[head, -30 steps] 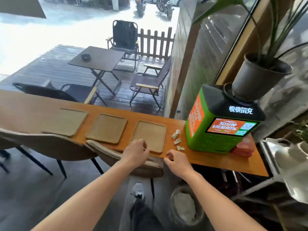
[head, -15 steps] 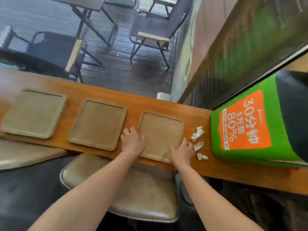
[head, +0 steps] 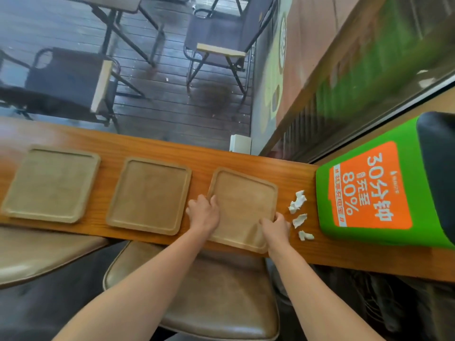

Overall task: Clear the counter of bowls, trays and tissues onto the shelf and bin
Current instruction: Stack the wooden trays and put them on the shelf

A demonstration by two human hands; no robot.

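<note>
Three flat tan trays lie in a row on the narrow wooden counter (head: 283,166). The right tray (head: 243,205) is gripped on both sides: my left hand (head: 204,212) holds its left edge, my right hand (head: 277,223) holds its right edge near the front corner. The middle tray (head: 149,195) and the left tray (head: 51,184) lie untouched. Three crumpled white tissues (head: 298,203) sit on the counter just right of my right hand, between the tray and the green box.
A green and orange charging box (head: 369,193) stands on the counter at the right. Brown padded stools (head: 209,296) sit under the counter's near edge. Beyond the counter, glass shows a deck with folding chairs (head: 216,43) and a table.
I leaned in over the counter. Both hands went from the counter's near edge onto the right tray's sides and closed around them; the tray looks turned slightly.
</note>
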